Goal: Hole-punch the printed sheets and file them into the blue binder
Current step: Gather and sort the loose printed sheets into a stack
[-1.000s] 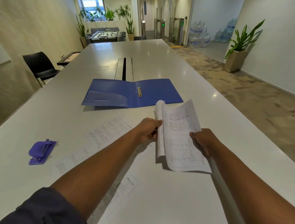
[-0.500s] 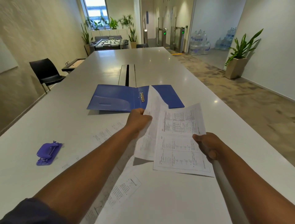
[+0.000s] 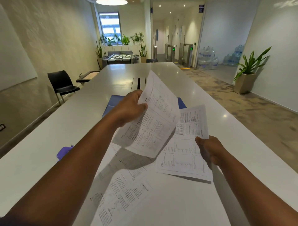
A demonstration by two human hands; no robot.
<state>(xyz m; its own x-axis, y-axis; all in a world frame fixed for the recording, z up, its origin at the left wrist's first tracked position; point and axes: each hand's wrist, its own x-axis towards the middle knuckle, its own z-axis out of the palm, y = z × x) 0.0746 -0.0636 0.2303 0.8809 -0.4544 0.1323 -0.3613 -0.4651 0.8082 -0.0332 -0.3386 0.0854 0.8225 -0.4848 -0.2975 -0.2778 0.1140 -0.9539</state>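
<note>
— Status of the grips?

— I see the left hand (image 3: 130, 108) pinching 1 printed sheet (image 3: 150, 119), lifted and tilted above the desk (image 3: 48, 137). The right hand (image 3: 209, 150) grips a second sheet (image 3: 183, 145) by its right edge.

— Binder and punch?

— The blue binder (image 3: 112, 103) lies at the far side, mostly hidden behind the left hand. The purple punch (image 3: 64, 151) sits left. More loose pages (image 3: 125, 193) lie near me.

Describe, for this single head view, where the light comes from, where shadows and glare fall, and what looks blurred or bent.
Head view: a ceiling lamp glows overhead; the lifted sheet in the left hand casts a dark shadow on the table; glare spots dot the far tabletop; the loose sheets near the bottom edge look smeared; the wide lens bows the walls outward.
</note>
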